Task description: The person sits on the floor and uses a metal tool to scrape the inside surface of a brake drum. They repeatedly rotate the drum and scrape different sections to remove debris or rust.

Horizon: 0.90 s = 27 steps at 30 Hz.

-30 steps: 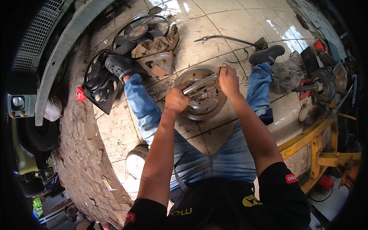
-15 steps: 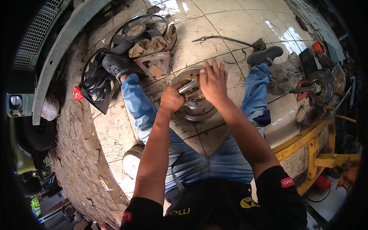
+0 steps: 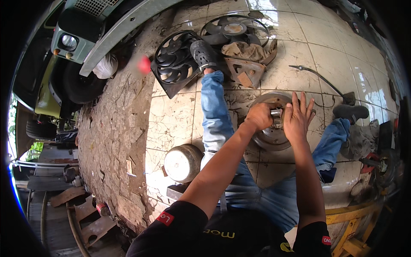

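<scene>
A round, worn metal disc (image 3: 272,140), like a brake drum or wheel part, lies between my legs on the tiles. Over its middle, my left hand (image 3: 259,116) is closed around a short, shiny metal cylinder (image 3: 277,112), whose end sticks out past the fingers. My right hand (image 3: 297,120) lies over the disc's right side, fingers stretched out and apart, its palm side turned down next to the cylinder. Whether the palm touches the cylinder is hidden.
Two black radiator fans (image 3: 177,60) and a rusty bracket (image 3: 248,72) with a brown cloth lie ahead. A round metal canister (image 3: 183,162) stands left of my leg. A thin hose (image 3: 319,75) is at the right, a yellow frame (image 3: 349,222) at lower right.
The view has swung left, so everything sits farther right in the picture, and more of the left side shows. Both hands remain at the disc, the left one still gripping the cylinder.
</scene>
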### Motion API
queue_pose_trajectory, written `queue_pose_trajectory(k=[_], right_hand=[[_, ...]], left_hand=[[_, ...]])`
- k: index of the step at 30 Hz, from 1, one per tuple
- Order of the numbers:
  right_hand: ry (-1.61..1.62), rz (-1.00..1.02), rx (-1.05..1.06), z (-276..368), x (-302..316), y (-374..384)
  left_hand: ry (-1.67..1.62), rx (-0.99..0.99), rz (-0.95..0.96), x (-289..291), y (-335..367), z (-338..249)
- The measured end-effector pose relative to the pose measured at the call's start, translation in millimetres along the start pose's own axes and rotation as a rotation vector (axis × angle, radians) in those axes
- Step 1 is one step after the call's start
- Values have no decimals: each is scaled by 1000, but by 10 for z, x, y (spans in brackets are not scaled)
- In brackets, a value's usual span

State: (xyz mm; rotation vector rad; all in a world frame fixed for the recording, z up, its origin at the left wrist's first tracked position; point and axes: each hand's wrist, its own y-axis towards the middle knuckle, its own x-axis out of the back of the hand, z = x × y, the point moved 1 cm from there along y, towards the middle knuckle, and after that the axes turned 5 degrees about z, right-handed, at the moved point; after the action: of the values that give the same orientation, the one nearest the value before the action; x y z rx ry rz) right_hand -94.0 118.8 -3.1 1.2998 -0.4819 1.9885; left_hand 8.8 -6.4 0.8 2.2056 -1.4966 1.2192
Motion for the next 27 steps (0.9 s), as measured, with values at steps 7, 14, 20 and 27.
queue_pose_trajectory(k=[7, 14, 20, 27], right_hand=[[152, 177, -381, -629, 91, 406], [-75, 35, -1, -112, 75, 66], [-125, 118, -63, 112, 223, 282], [-166, 44, 6, 58, 114, 106]], left_hand=[[-22, -6, 9, -40, 35, 15], [-16, 1, 70, 86, -21, -128], [-108, -24, 56, 66, 56, 4], [-62, -45, 90, 29, -20, -71]])
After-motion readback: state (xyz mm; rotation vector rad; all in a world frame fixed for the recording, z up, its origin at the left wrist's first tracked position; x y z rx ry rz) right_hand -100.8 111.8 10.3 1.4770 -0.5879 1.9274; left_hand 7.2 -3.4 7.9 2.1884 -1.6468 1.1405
